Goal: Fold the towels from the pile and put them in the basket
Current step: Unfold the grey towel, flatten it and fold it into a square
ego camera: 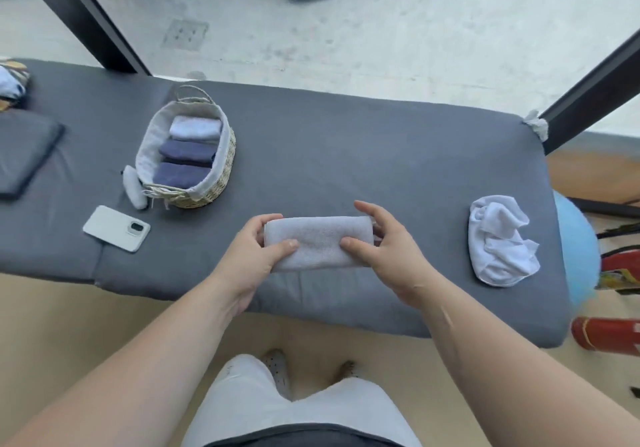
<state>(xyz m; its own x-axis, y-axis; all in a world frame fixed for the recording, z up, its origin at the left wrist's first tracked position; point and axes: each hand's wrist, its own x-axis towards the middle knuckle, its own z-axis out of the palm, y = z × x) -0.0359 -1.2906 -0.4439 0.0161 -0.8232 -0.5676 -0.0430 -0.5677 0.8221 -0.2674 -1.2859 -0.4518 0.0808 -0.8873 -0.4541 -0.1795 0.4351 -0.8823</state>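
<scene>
Towel (318,242): white, folded to a long narrow band. It lies crosswise on the desk (346,155) near the front edge and is held at both ends.
Left hand (249,256): grips the left end, thumb on top, fingers (266,219) curled over the far edge.
Right hand (388,249): grips the right end, thumb on top, its fingers loosely bent behind the end.
Step in hand: judged to be the last fold, or the lift toward the basket.
Method advised: keep both ends level and the edges flush. Press the crease flat before lifting. Carry with support under the fold so the layers do not slip apart.
Basket (227,134): woven, cloth-lined, on the desk to the left, well apart from the towel.
Basket contents: three folded towels in a row, one pale (195,127) at the far end and two dark blue (187,151) nearer. Little bare room shows; the next may have to go on top.
Pile (498,242): crumpled white cloth at the right; number of pieces cannot be told.
Phone (116,228): face down, near the basket.
</scene>
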